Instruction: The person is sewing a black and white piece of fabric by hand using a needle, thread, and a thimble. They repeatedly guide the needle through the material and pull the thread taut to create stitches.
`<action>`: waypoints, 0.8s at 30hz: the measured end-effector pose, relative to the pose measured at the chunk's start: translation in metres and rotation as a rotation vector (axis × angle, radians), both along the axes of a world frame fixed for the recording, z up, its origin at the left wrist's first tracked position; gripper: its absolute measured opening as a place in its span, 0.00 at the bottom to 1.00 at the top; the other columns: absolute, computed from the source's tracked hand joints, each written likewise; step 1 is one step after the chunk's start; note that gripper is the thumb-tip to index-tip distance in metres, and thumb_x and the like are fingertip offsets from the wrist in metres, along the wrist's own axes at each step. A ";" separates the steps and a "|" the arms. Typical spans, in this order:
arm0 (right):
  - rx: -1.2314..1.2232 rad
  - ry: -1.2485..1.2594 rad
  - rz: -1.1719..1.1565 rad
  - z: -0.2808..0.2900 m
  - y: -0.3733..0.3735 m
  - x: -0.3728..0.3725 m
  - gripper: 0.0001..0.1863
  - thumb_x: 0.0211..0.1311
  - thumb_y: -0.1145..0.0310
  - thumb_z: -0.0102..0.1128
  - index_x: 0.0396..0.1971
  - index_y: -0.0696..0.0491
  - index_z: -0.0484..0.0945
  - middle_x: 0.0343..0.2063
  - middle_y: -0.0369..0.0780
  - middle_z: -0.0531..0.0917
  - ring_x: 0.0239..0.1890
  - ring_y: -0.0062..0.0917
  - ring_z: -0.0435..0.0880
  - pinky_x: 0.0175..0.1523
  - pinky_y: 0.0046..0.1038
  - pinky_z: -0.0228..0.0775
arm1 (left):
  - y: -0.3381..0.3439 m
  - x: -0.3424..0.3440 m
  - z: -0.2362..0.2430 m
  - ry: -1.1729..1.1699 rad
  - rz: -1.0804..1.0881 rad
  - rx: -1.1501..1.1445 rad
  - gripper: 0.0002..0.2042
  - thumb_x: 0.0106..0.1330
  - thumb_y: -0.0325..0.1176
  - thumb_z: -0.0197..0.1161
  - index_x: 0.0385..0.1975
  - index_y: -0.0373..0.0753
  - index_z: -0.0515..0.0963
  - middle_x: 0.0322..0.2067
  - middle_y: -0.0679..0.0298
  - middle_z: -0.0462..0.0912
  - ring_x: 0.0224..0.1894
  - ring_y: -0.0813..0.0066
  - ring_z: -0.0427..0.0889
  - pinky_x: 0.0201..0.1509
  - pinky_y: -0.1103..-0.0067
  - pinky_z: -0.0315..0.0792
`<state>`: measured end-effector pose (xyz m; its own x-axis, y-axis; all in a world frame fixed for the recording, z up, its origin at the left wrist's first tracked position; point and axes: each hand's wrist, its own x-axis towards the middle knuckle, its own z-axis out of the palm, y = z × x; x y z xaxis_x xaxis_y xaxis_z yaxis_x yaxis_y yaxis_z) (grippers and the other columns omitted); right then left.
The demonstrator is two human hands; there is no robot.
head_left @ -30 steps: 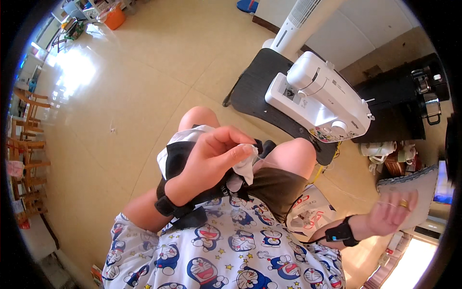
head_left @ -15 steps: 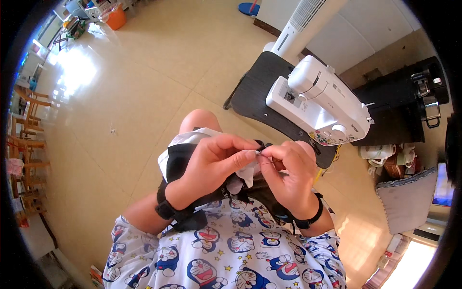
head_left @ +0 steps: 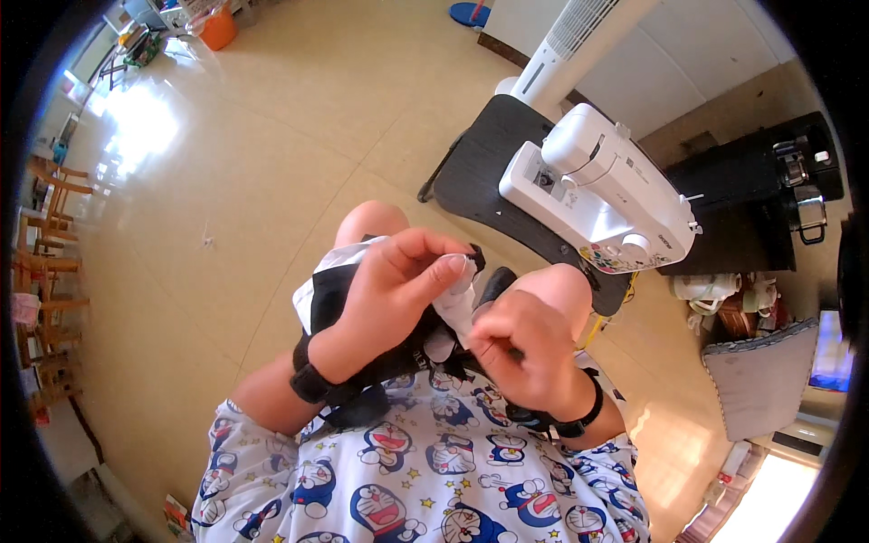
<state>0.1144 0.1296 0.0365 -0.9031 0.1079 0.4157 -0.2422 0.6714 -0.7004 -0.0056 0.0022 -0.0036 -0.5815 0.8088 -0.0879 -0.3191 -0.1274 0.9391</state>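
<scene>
A black and white cloth (head_left: 459, 309) lies bunched over my lap. My left hand (head_left: 385, 294) is closed on its edge, thumb and forefinger pinching a small dark fold at the top. Lower and to the right, my right hand (head_left: 529, 351) hangs apart from that fold, its fingers curled into a pinch near the white part of the cloth. Whatever those fingers hold is too fine to see. Both wrists wear black bands.
Beyond my right knee, a white sewing machine (head_left: 602, 195) stands on a small black table (head_left: 484, 167). Behind it rises a white tower fan (head_left: 566, 54). A grey cushion (head_left: 760, 376) is at the right, wooden chairs (head_left: 56, 213) at the far left, and an orange bin (head_left: 217, 29) farther off.
My right hand has pulled away from my left, down and to the right. A thin line by the right fingers no longer shows. My left hand keeps its pinch on the cloth.
</scene>
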 end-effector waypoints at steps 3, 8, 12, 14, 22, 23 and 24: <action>-0.293 -0.060 -0.158 -0.005 0.007 0.006 0.12 0.48 0.76 0.61 0.35 0.55 0.74 0.19 0.32 0.70 0.19 0.13 0.66 0.22 0.15 0.59 | -0.002 0.005 -0.002 0.024 -0.097 0.123 0.07 0.62 0.28 0.55 0.34 0.30 0.74 0.31 0.68 0.77 0.34 0.87 0.73 0.38 0.87 0.68; -0.469 -0.176 -0.117 -0.003 0.016 0.001 0.19 0.49 0.77 0.60 0.45 0.54 0.74 0.22 0.32 0.73 0.21 0.08 0.65 0.24 0.12 0.61 | -0.002 0.008 0.001 -0.024 -0.140 0.072 0.07 0.62 0.27 0.55 0.35 0.29 0.73 0.31 0.67 0.77 0.34 0.87 0.73 0.38 0.88 0.69; -0.351 -0.176 -0.092 -0.006 0.015 -0.002 0.13 0.50 0.79 0.58 0.38 0.56 0.76 0.22 0.34 0.75 0.20 0.10 0.68 0.23 0.13 0.61 | -0.003 0.007 -0.002 -0.022 -0.145 0.084 0.06 0.61 0.25 0.56 0.34 0.29 0.73 0.32 0.66 0.78 0.34 0.86 0.75 0.39 0.87 0.70; -0.363 -0.168 -0.103 -0.008 0.015 -0.003 0.10 0.50 0.79 0.58 0.35 0.56 0.76 0.22 0.35 0.75 0.20 0.11 0.69 0.22 0.14 0.61 | -0.003 0.008 -0.004 -0.030 -0.148 0.075 0.06 0.61 0.24 0.56 0.34 0.29 0.73 0.32 0.65 0.78 0.35 0.85 0.75 0.39 0.87 0.71; 0.110 -0.001 -0.116 -0.004 0.014 -0.007 0.09 0.39 0.78 0.63 0.24 0.53 0.74 0.14 0.37 0.69 0.17 0.27 0.69 0.23 0.27 0.59 | 0.001 0.004 -0.004 0.539 -0.001 0.166 0.05 0.54 0.18 0.59 0.30 0.32 0.75 0.32 0.60 0.79 0.32 0.76 0.78 0.35 0.84 0.72; 0.110 -0.002 -0.116 -0.004 0.014 -0.007 0.09 0.39 0.78 0.63 0.24 0.53 0.74 0.14 0.37 0.69 0.17 0.27 0.69 0.23 0.27 0.59 | 0.001 0.003 -0.003 0.538 -0.001 0.166 0.05 0.54 0.18 0.59 0.30 0.32 0.75 0.32 0.60 0.79 0.32 0.76 0.78 0.35 0.84 0.72; 0.119 0.017 -0.122 -0.004 0.013 -0.007 0.09 0.39 0.78 0.63 0.24 0.53 0.74 0.14 0.37 0.69 0.17 0.28 0.69 0.24 0.27 0.59 | 0.001 0.002 -0.001 0.608 0.014 0.157 0.05 0.53 0.18 0.59 0.29 0.32 0.75 0.32 0.60 0.79 0.31 0.74 0.78 0.33 0.83 0.72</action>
<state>0.1071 0.1430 0.0324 -0.8790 0.1652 0.4473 -0.1652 0.7745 -0.6106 -0.0037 0.0028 -0.0048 -0.5009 0.7771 0.3810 0.2687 -0.2788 0.9220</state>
